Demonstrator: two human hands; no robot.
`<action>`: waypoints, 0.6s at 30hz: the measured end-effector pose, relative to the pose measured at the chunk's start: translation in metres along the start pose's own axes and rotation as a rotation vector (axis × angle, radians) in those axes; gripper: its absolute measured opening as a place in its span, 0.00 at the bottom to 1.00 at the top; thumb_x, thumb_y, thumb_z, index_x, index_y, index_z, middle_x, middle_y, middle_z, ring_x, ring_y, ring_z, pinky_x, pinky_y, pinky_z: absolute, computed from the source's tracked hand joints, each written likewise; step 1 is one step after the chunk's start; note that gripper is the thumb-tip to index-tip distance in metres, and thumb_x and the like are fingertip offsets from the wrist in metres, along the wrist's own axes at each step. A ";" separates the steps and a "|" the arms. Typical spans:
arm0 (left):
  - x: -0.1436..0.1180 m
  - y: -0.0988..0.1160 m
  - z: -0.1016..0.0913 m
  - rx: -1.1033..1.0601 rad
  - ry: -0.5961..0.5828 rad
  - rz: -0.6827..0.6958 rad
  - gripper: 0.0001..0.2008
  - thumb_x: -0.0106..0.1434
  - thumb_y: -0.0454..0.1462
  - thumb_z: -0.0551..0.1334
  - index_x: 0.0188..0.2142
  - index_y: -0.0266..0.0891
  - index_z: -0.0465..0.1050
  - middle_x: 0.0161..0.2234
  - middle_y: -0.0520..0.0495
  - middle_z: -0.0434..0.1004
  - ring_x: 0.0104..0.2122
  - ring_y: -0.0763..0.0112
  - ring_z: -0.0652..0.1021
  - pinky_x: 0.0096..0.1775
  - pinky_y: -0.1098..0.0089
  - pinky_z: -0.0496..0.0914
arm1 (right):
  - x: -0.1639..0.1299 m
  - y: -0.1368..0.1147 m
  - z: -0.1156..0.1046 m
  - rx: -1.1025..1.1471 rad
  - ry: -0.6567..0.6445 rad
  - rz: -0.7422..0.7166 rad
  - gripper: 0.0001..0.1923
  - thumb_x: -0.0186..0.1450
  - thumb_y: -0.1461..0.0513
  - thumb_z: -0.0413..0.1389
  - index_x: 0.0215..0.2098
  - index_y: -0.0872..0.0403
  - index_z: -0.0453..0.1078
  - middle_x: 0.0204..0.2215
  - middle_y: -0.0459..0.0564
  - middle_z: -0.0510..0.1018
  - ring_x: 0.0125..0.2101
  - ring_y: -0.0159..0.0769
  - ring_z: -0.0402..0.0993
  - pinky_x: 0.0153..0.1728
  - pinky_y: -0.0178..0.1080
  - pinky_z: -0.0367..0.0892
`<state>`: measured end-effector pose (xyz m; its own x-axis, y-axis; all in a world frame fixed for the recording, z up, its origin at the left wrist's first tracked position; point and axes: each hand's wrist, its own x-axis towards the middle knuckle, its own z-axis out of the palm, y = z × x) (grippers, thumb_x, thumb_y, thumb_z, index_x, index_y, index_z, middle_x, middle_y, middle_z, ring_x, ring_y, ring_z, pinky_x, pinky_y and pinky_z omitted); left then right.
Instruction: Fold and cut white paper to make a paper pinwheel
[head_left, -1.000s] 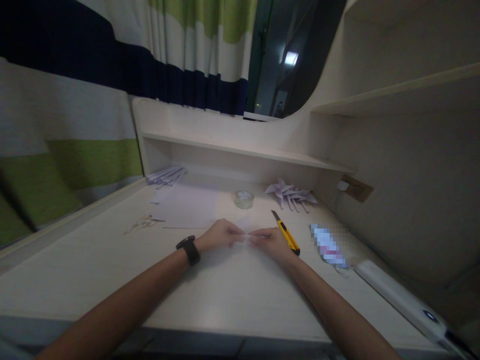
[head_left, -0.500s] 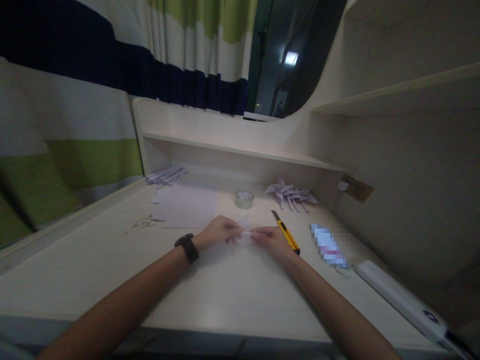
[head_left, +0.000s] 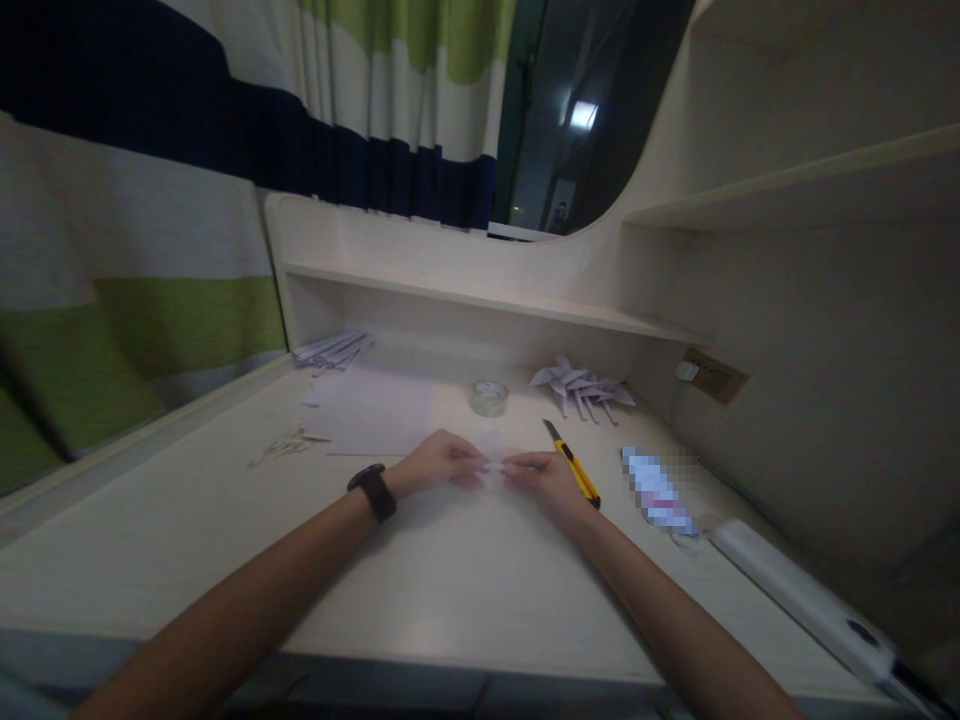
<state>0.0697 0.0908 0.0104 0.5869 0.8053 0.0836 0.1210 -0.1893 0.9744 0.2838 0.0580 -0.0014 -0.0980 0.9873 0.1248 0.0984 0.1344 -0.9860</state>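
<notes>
Left hand [head_left: 444, 464] and right hand [head_left: 547, 482] pinch a small white paper [head_left: 494, 467] above the desk's [head_left: 420, 600] middle, seemingly part-worked; assembled-looking paper pinwheels [head_left: 562, 378] lie toward the far right corner, apparently unused sheets [head_left: 379, 410] toward the far left.

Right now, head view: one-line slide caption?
Left hand and right hand pinch a small white piece, seemingly paper, over a desk with tape roll, yellow cutter and paper pinwheels.
</notes>
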 end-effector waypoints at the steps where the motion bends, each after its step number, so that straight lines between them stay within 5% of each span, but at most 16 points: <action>1: 0.000 0.000 0.000 -0.006 0.005 0.000 0.24 0.50 0.49 0.67 0.36 0.28 0.76 0.32 0.35 0.80 0.28 0.63 0.80 0.34 0.63 0.74 | 0.000 -0.001 -0.001 0.023 0.002 0.016 0.18 0.47 0.54 0.67 0.30 0.59 0.78 0.21 0.53 0.79 0.21 0.33 0.73 0.27 0.37 0.69; 11: -0.001 0.002 -0.006 -0.024 -0.043 -0.079 0.27 0.49 0.48 0.68 0.41 0.28 0.76 0.37 0.33 0.79 0.29 0.62 0.80 0.36 0.61 0.75 | 0.003 -0.002 -0.005 0.151 0.020 0.106 0.19 0.38 0.56 0.70 0.26 0.58 0.78 0.22 0.53 0.79 0.22 0.35 0.74 0.30 0.40 0.72; 18: -0.001 0.005 -0.007 0.026 -0.032 -0.009 0.21 0.52 0.47 0.66 0.37 0.29 0.77 0.34 0.37 0.80 0.29 0.65 0.79 0.35 0.65 0.73 | 0.001 -0.008 -0.004 0.133 0.022 0.112 0.18 0.40 0.58 0.70 0.27 0.59 0.78 0.22 0.53 0.79 0.23 0.35 0.75 0.31 0.39 0.71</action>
<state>0.0641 0.0936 0.0164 0.6108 0.7889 0.0677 0.1467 -0.1967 0.9694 0.2873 0.0580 0.0071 -0.0718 0.9973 0.0145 -0.0248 0.0127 -0.9996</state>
